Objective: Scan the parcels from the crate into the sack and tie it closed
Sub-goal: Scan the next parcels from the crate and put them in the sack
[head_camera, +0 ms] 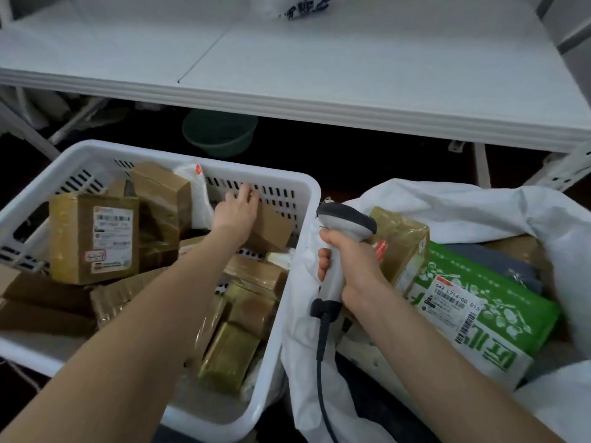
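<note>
A white slotted crate [281,183] at the left holds several taped brown cardboard parcels. My left hand [236,215] reaches to the crate's far right corner and lies on a small brown box [271,230], fingers spread over its top. My right hand [348,266] grips a grey and white corded barcode scanner [347,220], head pointing forward, between crate and sack. The white sack [447,203] stands open at the right. Inside it lie a taped brown parcel [404,241] and a green and white mailer bag [479,311] with a label.
A white folding table [319,75] runs across the back, with a plastic bag [294,6] on its far edge. Under it sits a dark green basin [220,132]. A large labelled box [92,238] stands upright at the crate's left. The scanner cable [321,378] hangs down toward me.
</note>
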`<state>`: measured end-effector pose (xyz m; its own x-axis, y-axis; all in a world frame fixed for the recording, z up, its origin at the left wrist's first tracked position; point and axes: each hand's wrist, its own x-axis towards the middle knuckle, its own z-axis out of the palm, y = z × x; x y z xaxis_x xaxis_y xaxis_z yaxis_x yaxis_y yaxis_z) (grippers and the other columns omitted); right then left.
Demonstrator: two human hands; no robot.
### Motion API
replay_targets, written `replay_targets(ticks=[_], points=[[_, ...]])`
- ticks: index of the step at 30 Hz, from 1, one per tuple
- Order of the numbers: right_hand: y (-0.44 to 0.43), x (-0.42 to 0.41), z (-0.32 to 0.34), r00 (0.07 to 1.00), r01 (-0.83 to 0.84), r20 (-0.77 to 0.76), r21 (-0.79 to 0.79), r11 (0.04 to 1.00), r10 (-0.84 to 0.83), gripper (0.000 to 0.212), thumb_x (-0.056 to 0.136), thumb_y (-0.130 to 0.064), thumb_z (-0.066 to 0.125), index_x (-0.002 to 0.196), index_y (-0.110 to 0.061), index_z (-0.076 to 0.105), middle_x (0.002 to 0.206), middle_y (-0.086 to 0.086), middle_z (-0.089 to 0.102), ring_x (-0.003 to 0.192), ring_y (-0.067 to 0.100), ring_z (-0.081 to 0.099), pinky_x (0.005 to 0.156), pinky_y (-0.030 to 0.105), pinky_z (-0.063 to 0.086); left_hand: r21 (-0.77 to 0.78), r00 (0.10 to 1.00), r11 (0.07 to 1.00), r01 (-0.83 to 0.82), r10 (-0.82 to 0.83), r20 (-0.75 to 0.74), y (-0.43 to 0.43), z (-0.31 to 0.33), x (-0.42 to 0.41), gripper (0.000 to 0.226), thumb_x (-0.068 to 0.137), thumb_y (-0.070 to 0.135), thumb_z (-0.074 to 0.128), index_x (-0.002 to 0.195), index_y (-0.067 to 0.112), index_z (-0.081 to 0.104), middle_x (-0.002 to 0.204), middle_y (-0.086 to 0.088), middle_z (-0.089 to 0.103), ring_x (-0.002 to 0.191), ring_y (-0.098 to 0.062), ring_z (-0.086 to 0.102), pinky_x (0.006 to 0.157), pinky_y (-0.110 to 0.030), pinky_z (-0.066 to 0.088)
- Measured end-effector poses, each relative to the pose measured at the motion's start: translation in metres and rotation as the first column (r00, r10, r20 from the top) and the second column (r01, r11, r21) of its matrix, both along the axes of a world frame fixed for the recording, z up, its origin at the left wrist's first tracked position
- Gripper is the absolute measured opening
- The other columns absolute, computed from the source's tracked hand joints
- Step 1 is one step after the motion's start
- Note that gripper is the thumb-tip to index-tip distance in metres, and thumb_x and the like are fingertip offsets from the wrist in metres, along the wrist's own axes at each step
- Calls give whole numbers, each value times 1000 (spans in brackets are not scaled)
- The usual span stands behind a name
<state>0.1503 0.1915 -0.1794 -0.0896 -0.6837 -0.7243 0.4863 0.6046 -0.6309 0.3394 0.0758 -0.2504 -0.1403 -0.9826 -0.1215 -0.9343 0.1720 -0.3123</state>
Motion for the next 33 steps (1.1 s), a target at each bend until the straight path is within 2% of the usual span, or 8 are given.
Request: replay_targets(ticks=[9,17,20,27,29,30,32,33], points=[[42,-13,35,999,27,27,-60,998,-25,14,84,-16,71,78,-6,63,55,3,59,43,13,54,48,26,47,-131,983,986,-101,78,-167,56,76,28,68,79,31,71,135,21,33,133,-9,38,109,-29,52,61,-34,46],[115,-29,100,991,102,104,-227,968,-80,19,83,-25,75,86,-9,64,88,10,67,62,20,67,43,23,52,-536,886,840,82,-307,-346,171,179,20,79,61,29,86,128,17,45,129,-11,46,75,-27,64,41,-27,47],[145,-39,118,989,111,122,-251,962,-82,21,81,-27,75,87,-10,64,84,9,69,55,19,69,43,26,53,-606,842,773,189,-445,-305,212,187,-6,84,52,26,90,123,19,47,124,-13,52,79,-29,66,39,-31,51],[193,-81,116,990,133,87,-260,956,-114,34,73,-23,80,103,-11,67,100,15,72,87,31,69,57,34,56,-645,679,720,254,-608,-411,266,172,-63,86,54,25,91,126,26,43,131,-3,36,86,-25,66,46,-31,55],[201,-93,111,984,178,46,-284,942,-172,36,72,-18,81,104,-8,68,96,14,73,82,29,71,56,33,56,-429,517,898,99,-415,-749,274,171,-76,83,70,33,84,137,31,35,135,7,35,100,-13,60,73,-30,56],[205,-98,110,977,207,19,-305,930,-211,33,73,-14,81,103,-6,67,92,13,73,77,26,71,55,32,57,-200,323,980,3,-190,-927,276,173,-82,74,79,36,76,140,29,35,134,9,40,102,-7,56,83,-28,52],[212,-108,108,965,227,-48,-347,910,-259,31,74,-10,80,101,-4,67,91,12,73,77,23,70,62,33,58,314,-96,949,-26,310,-946,275,181,-92,50,92,45,56,134,18,48,129,0,56,100,-11,59,87,-31,50],[216,-112,107,961,214,-84,-369,904,-262,30,73,-10,81,100,-5,68,94,11,73,81,22,70,69,35,58,461,-150,887,16,458,-876,272,183,-93,46,93,48,52,126,16,56,123,-5,64,99,-17,63,86,-33,51]])
